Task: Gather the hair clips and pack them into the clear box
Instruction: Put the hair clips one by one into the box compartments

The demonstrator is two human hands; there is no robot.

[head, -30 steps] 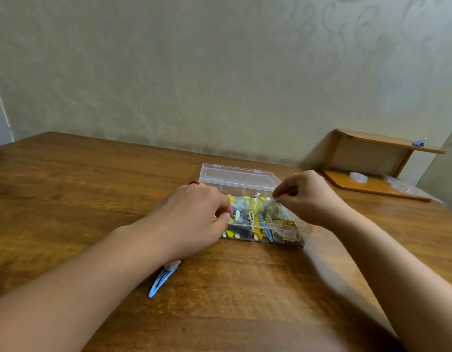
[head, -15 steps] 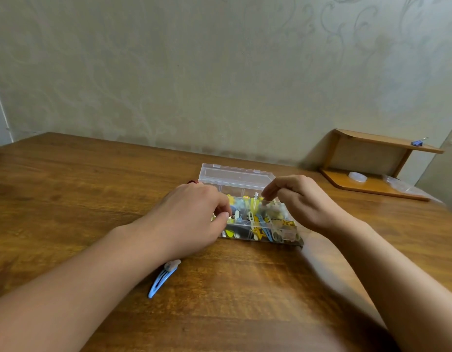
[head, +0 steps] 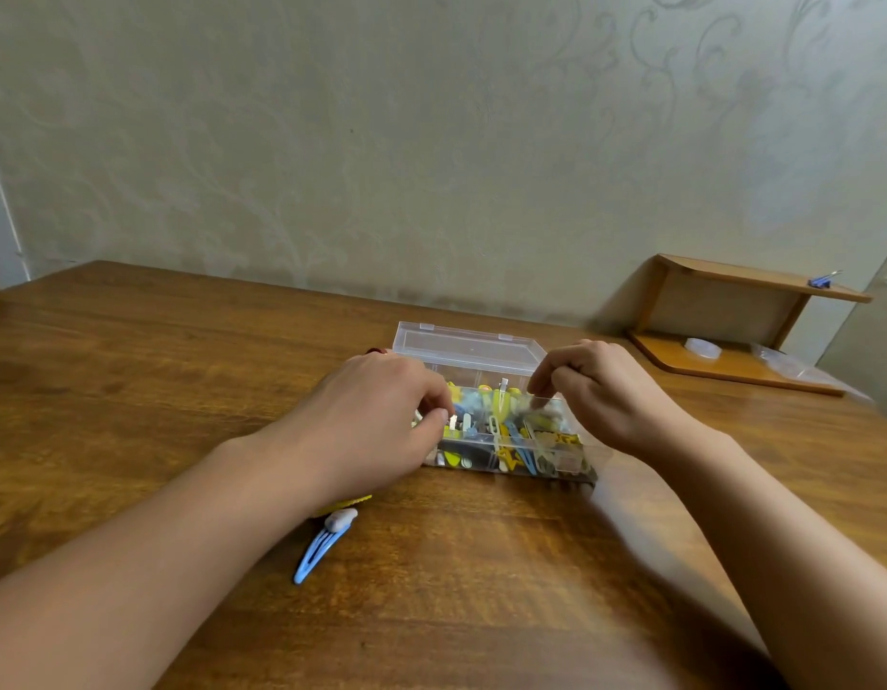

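A clear box (head: 486, 385) sits just right of the frame's centre on a brown wooden surface (head: 132, 381), its hinged lid (head: 466, 348) tipped open toward the wall behind it. The box is crowded with hair clips (head: 506, 430) in yellow, blue, white and grey, lying jumbled across its compartments; which compartment each lies in cannot be told.

The left hand (head: 371, 430) reaches in from the lower left and rests at the box's left end, its fingers curled down, thumb and forefinger meeting at a small pale clip at the box's rim. Whether it truly pinches that clip is hard to tell. The right hand (head: 600, 390) comes in from the lower right and hangs over the box's right side, fingers bent downward with the tips pressed together just above the clips; anything pinched between them is too small and blurred to make out.

On the surface below the left wrist lies a blue snap clip (head: 319, 550) with a white tip, apart from the box, and a sliver of something yellow (head: 349, 503) peeks from under the forearm beside it.

At the right edge of the frame stands a small wooden shelf (head: 750, 311) against the wall.
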